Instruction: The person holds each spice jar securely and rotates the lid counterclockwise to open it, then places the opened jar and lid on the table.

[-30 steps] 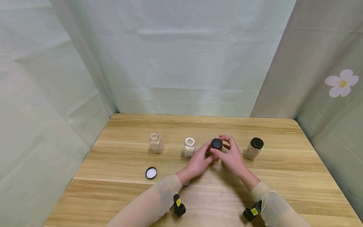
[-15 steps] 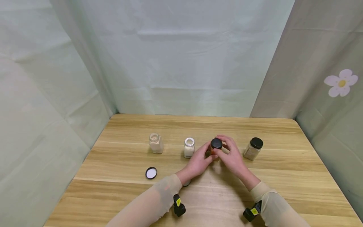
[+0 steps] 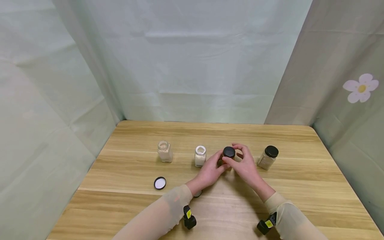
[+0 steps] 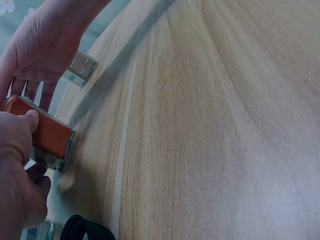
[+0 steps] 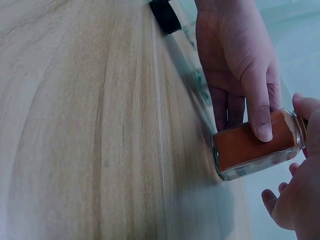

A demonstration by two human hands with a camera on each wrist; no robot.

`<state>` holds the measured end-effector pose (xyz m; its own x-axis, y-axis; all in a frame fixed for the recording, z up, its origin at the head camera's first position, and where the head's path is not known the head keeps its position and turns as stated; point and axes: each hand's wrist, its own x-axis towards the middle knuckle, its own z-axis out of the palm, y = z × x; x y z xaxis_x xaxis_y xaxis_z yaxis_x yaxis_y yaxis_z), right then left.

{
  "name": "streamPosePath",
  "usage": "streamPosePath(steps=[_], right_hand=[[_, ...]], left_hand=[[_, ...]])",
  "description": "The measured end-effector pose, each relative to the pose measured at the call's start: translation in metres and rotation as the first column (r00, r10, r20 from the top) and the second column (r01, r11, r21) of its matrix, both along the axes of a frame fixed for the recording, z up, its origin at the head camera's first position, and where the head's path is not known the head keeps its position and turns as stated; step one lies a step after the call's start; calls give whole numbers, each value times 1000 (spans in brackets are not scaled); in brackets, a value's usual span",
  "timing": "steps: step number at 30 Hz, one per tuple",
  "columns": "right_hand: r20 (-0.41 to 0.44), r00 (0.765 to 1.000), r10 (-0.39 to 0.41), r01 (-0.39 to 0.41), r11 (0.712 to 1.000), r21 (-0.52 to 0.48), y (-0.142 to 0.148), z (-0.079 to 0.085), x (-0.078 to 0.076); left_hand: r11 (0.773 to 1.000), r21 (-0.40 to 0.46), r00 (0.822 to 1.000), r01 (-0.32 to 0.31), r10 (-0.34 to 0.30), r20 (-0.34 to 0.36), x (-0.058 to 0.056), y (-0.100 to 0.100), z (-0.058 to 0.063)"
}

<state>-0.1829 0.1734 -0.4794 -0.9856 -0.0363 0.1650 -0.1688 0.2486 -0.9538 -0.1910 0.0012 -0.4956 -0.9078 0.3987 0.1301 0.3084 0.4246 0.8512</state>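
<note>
A square glass spice jar of orange-red powder (image 5: 255, 145) stands upright on the table, and its round black lid (image 3: 229, 152) is on. My left hand (image 3: 210, 171) grips the jar's body from the left, with the thumb against the near side in both wrist views. My right hand (image 3: 247, 166) pinches the lid between thumb and fingers at the jar's top. Just left of the left hand is an uncapped jar of pale powder (image 3: 200, 160). Part of a black lid (image 3: 197, 194) shows beneath the left wrist.
Another uncapped jar (image 3: 165, 154) of pale powder stands farther left. An upturned black lid (image 3: 160, 183) with a white inside lies in front of it. Right of my right hand is a capped jar (image 3: 268, 159). Curtains surround the wooden table (image 3: 300, 200).
The right thumb and fingers shifted around the lid's rim half a second ago and are now back where they were a second ago. The left hand and jar have stayed in place.
</note>
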Motion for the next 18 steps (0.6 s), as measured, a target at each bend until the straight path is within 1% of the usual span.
streamPosePath(steps=[6, 13, 18], right_hand=[[-45, 999, 14, -13, 1000, 15, 1, 1, 2], [-90, 993, 73, -68, 996, 57, 4, 0, 2], [-101, 989, 111, -106, 993, 59, 4, 0, 1]], left_hand=[[1000, 10, 1000, 5, -5, 3, -1, 0, -2], [1000, 24, 1000, 5, -5, -17, -1, -1, -3], [1000, 18, 1000, 6, -6, -23, -1, 0, -4]])
